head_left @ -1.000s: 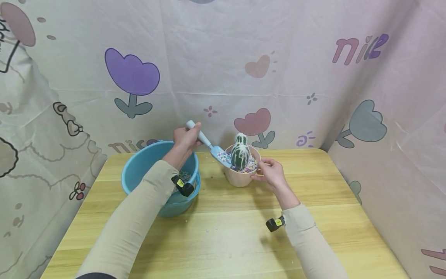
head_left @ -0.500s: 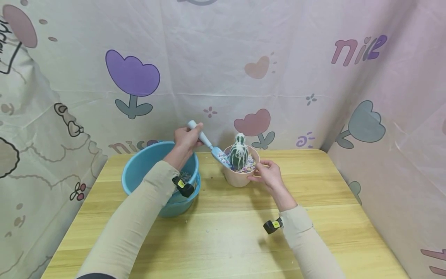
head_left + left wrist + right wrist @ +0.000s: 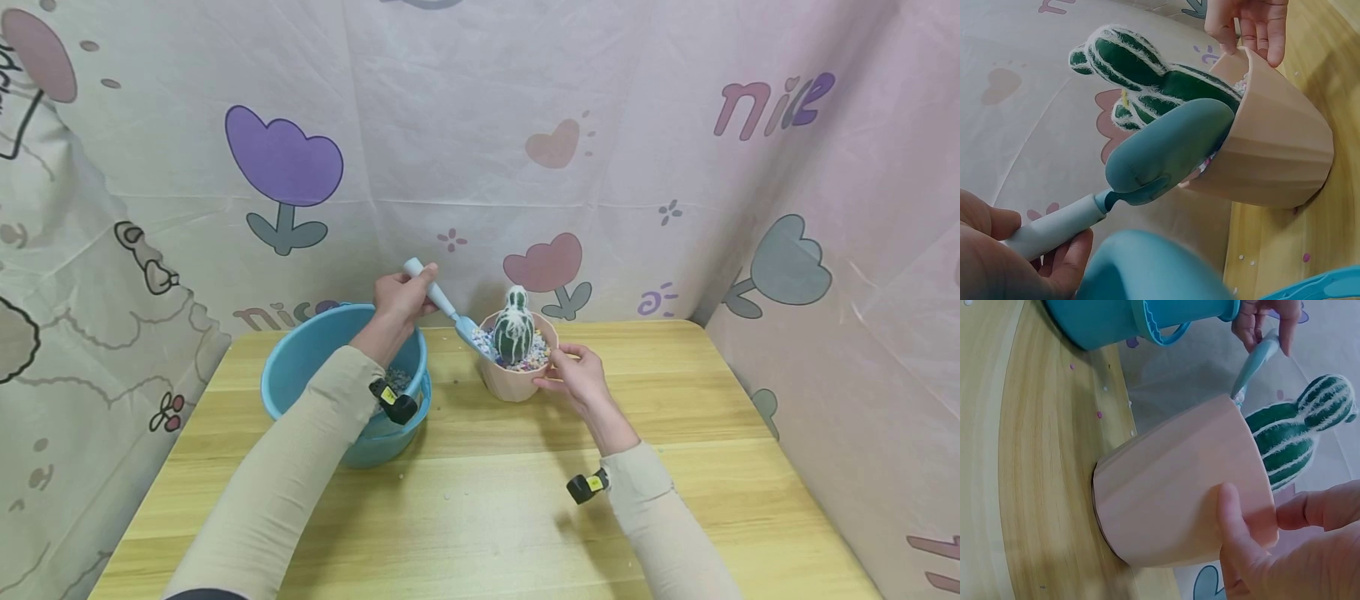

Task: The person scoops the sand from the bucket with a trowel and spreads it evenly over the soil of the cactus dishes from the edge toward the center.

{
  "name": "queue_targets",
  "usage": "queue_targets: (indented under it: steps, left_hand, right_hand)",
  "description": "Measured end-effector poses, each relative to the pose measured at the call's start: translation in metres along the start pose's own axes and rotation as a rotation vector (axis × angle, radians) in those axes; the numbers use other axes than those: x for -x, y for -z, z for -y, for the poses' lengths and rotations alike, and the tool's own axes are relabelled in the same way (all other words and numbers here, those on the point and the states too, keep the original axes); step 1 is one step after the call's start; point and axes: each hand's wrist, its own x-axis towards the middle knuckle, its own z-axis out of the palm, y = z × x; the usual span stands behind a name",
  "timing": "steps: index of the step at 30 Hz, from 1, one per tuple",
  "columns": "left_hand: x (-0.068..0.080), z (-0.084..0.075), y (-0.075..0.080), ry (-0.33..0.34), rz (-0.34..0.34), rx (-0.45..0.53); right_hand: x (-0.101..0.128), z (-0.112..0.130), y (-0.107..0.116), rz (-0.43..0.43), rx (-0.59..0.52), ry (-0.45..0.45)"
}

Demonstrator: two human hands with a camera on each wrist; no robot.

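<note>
My left hand (image 3: 400,298) grips the pale handle of a blue trowel (image 3: 1169,147). Its blade slopes down to the left rim of a pale pink flowerpot (image 3: 512,386), with small coloured pebbles on its lower part. A green cactus (image 3: 514,337) with white fuzzy stripes stands in the pot, among more multicoloured pebbles (image 3: 536,358). On the pot's other side, my right hand (image 3: 582,373) pinches the rim, thumb and fingers on either side of the wall in the right wrist view. The pot stands upright on the table.
A large blue bucket (image 3: 281,371) stands left of the pot, under my left forearm, with greyish pebbles visible inside. A few stray pebbles (image 3: 1306,257) lie on the wooden table (image 3: 480,517). A printed cloth (image 3: 450,125) hangs behind and along both sides.
The pot and my right hand have shifted slightly left. Pebbles have slid down the trowel blade toward the pot, baring more of its upper part. My left hand has barely moved.
</note>
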Motion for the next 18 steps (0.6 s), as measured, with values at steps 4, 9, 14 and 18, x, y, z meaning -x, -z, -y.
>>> queue_targets:
  steps: [4, 9, 14, 18]
  left_hand:
    - [-0.0003, 0.0009, 0.0004, 0.001, 0.007, -0.001]
    - [-0.0004, 0.0029, -0.0002, -0.005, 0.023, 0.001]
    - [-0.0004, 0.0038, -0.0001, -0.026, 0.019, -0.011]
    - [-0.0008, 0.0037, -0.0004, -0.059, 0.012, -0.027]
  right_hand:
    - [-0.0015, 0.0000, 0.0023, 0.000, 0.029, 0.008]
    - [-0.0027, 0.0011, 0.0046, 0.004, 0.042, 0.007]
    - [-0.0032, 0.0021, 0.0048, 0.010, 0.048, 0.005]
    - [-0.0033, 0.0025, 0.0045, 0.013, 0.051, 0.008]
